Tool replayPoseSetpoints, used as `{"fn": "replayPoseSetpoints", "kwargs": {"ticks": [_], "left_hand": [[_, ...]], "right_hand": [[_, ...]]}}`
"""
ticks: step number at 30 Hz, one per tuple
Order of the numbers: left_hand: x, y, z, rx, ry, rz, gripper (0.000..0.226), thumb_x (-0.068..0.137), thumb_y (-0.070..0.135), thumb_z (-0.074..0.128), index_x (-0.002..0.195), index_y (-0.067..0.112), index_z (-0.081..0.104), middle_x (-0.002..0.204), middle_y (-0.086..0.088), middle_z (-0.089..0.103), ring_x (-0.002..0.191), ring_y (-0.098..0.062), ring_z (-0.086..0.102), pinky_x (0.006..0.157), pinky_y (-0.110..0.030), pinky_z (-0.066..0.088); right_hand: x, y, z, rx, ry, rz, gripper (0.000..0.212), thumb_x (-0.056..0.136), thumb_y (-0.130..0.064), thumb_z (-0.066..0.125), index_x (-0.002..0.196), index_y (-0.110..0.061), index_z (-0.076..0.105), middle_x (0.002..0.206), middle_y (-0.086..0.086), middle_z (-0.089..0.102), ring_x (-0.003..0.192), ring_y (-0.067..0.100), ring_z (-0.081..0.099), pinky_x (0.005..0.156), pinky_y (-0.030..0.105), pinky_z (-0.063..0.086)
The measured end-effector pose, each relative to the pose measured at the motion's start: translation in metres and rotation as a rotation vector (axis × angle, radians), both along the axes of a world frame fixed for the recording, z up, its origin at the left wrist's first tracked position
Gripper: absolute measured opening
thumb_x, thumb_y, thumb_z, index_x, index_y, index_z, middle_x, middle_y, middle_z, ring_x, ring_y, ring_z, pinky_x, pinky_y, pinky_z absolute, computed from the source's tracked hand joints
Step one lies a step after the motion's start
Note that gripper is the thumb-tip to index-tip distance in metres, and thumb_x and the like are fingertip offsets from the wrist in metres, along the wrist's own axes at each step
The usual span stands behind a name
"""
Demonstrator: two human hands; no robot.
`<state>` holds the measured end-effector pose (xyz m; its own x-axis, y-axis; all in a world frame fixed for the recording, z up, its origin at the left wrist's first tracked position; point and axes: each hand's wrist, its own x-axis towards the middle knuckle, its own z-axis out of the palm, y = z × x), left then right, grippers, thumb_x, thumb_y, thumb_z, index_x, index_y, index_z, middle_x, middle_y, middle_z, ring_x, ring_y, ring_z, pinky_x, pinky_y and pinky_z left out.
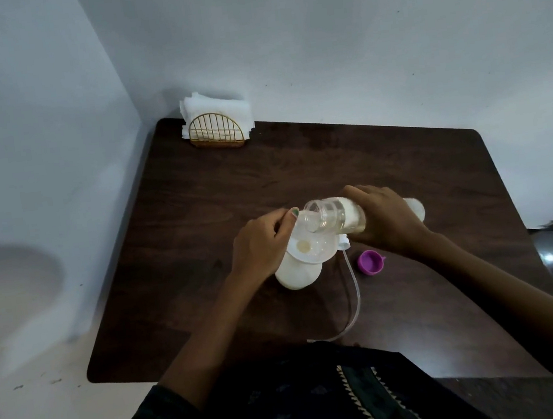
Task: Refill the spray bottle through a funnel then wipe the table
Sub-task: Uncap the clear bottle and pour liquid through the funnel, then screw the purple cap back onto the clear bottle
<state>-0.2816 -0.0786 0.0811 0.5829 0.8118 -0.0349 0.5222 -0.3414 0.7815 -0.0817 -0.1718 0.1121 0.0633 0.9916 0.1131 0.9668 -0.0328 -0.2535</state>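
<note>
Spray bottle [297, 272], a squat white plastic body, stands near the middle of the dark wood-grain table [366, 164], and everything else is best placed from it. Far behind it and to the left, against the wall corner, a gold wire holder [216, 131] keeps a stack of white paper napkins [218, 107] upright, probably for the wiping later. Just left of the bottle, the left hand [258, 245] pinches the rim of the clear funnel [310, 243] seated in the bottle's neck, apparently to steady it while liquid runs in. Above the funnel, the right hand [386, 221] is wrapped around a translucent refill bottle [345, 217], tipped nearly level so its open mouth hangs over the funnel's bowl. A small yellowish pool shows at the funnel's bottom. Just right of the spray bottle lie its white spray head [343, 241], with a thin, clear dip tube [355, 290] curving toward the near edge, and a round purple cap [370, 262].
</note>
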Motion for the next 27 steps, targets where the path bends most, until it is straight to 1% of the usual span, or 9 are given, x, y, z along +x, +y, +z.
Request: {"fn": "replayPoseSetpoints", "kwargs": {"ticks": [6,9,11,15,18,19,21,24,27], "left_hand": [[0.0,-0.002,0.0,-0.096,0.009,-0.01,0.043,0.096,0.051,0.037,0.086,0.021,0.065,0.065,0.003,0.061,0.064,-0.012,0.059,0.062,-0.035,0.049],[0.0,-0.001,-0.001,-0.187,-0.007,0.01,0.047,0.095,0.054,0.035,0.102,0.018,0.065,0.09,-0.002,0.069,0.086,-0.016,0.063,0.082,-0.042,0.052],[-0.002,0.0,-0.001,-0.23,-0.033,0.038,0.047,0.094,0.055,0.033,0.108,0.022,0.063,0.102,0.0,0.068,0.095,-0.015,0.061,0.09,-0.043,0.05],[-0.003,0.005,0.005,-0.147,-0.095,0.124,0.046,0.093,0.055,0.03,0.103,0.025,0.063,0.093,0.002,0.068,0.086,-0.011,0.061,0.08,-0.035,0.05],[0.001,0.009,0.015,-0.072,-0.107,0.152,0.035,0.099,0.043,0.034,0.102,0.023,0.062,0.066,0.002,0.057,0.057,-0.008,0.05,0.057,-0.025,0.041],[0.003,0.01,0.018,-0.059,-0.112,0.154,0.034,0.099,0.042,0.035,0.102,0.023,0.062,0.061,0.003,0.052,0.052,-0.007,0.046,0.054,-0.024,0.037],[0.006,0.011,0.022,-0.052,-0.142,0.15,0.034,0.097,0.046,0.036,0.101,0.025,0.062,0.07,0.0,0.059,0.059,-0.009,0.052,0.057,-0.027,0.042],[0.015,0.012,0.032,-0.065,-0.208,0.097,0.032,0.091,0.051,0.041,0.102,0.029,0.062,0.094,0.008,0.066,0.086,-0.005,0.061,0.074,-0.029,0.052],[0.032,0.006,0.056,-0.037,-0.263,-0.02,0.036,0.086,0.056,0.047,0.11,0.033,0.061,0.1,0.017,0.061,0.089,-0.002,0.059,0.079,-0.03,0.051]], "right_hand": [[-0.003,-0.009,-0.007,0.0,0.428,-0.146,0.041,0.066,-0.023,0.083,0.096,-0.015,0.057,0.085,-0.004,0.065,0.073,0.012,0.062,0.061,0.032,0.052],[-0.004,-0.014,-0.01,0.02,0.644,-0.22,0.053,0.065,-0.019,0.085,0.11,-0.018,0.058,0.099,-0.008,0.067,0.087,0.003,0.064,0.072,0.018,0.051],[-0.004,-0.013,-0.007,0.049,0.75,-0.273,0.058,0.064,-0.018,0.086,0.115,-0.019,0.057,0.104,-0.008,0.067,0.093,0.0,0.064,0.077,0.014,0.05],[-0.002,-0.008,0.004,0.08,0.842,-0.316,0.046,0.066,-0.01,0.083,0.101,-0.024,0.057,0.092,-0.006,0.068,0.083,0.003,0.066,0.071,0.016,0.051],[0.003,-0.005,0.013,0.059,0.856,-0.292,0.044,0.066,-0.011,0.083,0.098,-0.024,0.057,0.089,-0.006,0.067,0.081,0.008,0.067,0.071,0.019,0.052],[0.004,-0.004,0.015,0.062,0.863,-0.29,0.043,0.066,-0.011,0.083,0.098,-0.022,0.057,0.088,-0.005,0.067,0.08,0.007,0.067,0.07,0.02,0.052],[0.008,-0.002,0.018,0.096,0.903,-0.314,0.041,0.065,-0.01,0.084,0.097,-0.016,0.059,0.086,-0.002,0.068,0.078,0.008,0.067,0.068,0.019,0.051],[0.01,0.0,0.031,0.175,0.984,-0.343,0.044,0.064,-0.012,0.084,0.099,-0.004,0.059,0.085,0.003,0.069,0.077,0.011,0.068,0.066,0.02,0.052],[0.006,0.005,0.049,0.23,1.064,-0.322,0.042,0.064,-0.015,0.083,0.099,-0.004,0.06,0.086,0.005,0.07,0.078,0.013,0.068,0.068,0.022,0.053]]}}
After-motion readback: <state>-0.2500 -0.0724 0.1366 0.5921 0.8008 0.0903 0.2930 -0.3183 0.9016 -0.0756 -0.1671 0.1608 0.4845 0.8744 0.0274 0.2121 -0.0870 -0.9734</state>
